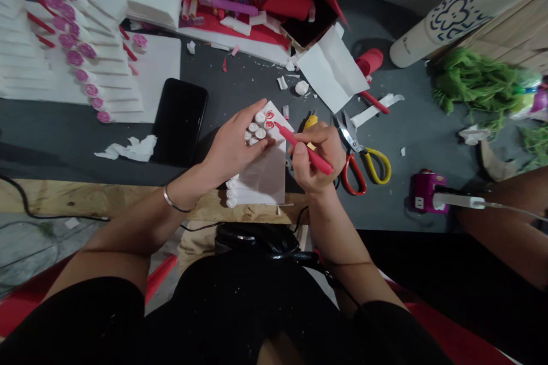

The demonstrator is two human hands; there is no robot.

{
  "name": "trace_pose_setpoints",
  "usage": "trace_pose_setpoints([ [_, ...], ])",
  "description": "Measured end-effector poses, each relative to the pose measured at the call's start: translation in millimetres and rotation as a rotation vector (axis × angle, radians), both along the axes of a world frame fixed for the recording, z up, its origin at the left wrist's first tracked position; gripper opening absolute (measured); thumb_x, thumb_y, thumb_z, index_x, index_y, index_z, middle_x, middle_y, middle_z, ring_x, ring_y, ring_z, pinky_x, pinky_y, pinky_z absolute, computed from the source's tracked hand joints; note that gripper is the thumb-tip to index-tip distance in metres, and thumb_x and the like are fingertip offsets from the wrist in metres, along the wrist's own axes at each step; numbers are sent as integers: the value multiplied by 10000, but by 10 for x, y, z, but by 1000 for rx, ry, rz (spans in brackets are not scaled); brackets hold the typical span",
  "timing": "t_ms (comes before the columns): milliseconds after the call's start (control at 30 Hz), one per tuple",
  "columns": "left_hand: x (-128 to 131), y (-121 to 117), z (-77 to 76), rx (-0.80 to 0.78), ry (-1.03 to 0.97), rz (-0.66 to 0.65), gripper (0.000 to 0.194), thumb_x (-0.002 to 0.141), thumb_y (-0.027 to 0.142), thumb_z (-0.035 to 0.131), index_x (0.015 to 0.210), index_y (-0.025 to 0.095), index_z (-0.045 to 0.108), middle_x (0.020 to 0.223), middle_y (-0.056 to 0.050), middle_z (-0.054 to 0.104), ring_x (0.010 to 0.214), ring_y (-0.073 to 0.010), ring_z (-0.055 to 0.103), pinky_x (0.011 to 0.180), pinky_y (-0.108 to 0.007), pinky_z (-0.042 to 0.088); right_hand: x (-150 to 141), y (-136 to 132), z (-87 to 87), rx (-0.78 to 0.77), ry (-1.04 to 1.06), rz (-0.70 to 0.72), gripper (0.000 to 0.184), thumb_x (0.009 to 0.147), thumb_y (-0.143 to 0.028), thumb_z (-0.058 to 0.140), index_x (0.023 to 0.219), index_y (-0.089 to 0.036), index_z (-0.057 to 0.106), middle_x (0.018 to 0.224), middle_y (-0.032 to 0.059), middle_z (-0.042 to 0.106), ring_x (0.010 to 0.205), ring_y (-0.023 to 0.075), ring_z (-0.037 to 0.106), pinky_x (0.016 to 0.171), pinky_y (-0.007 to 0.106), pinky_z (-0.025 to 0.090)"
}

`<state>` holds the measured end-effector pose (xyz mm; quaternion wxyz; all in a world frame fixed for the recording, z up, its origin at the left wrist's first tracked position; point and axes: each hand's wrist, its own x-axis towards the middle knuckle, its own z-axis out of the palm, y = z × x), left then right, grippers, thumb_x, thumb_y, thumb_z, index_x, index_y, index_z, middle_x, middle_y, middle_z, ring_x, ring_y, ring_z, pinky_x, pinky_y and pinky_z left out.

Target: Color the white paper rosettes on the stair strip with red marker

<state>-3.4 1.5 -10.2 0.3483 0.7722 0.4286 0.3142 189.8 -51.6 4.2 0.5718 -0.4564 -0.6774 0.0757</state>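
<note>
Red marker [320, 162], tilted, white rolls [260, 133], bunched

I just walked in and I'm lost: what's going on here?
A person's right hand holds a red marker, its tip close to white rolls bunched in the left hand. Two roll ends carry red marks; the others showing look white. Scissors lie beside the right hand, and pink-ended rolls lie at upper left.

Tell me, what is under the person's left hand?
The round ends of several white rolls show at the edge of the left hand, with red marks beside them. What lies beneath the palm is covered and cannot be seen.
</note>
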Motion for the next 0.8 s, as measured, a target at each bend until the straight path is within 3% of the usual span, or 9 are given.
trace_pose_setpoints([
  [467, 5, 10, -18, 34, 16, 1, 751, 990, 692, 659, 1576, 235, 550, 1598, -115, 644, 1465, -305, 631, 1243, -440, 518, -30, 18, 25, 99, -15, -5, 74, 982, -255, 578, 970, -291, 641, 671, -45, 589, 633, 163, 587, 578, 349, 504],
  [800, 12, 2, 17, -9, 24, 9, 738, 970, 669, 704, 1581, 285, 550, 1614, -89, 634, 1496, -316, 603, 1275, -468, 492, -10, 10, 4, 78, 26, 12, 82, 999, -326, 586, 957, -300, 652, 654, -38, 590, 634, 168, 601, 578, 362, 511],
])
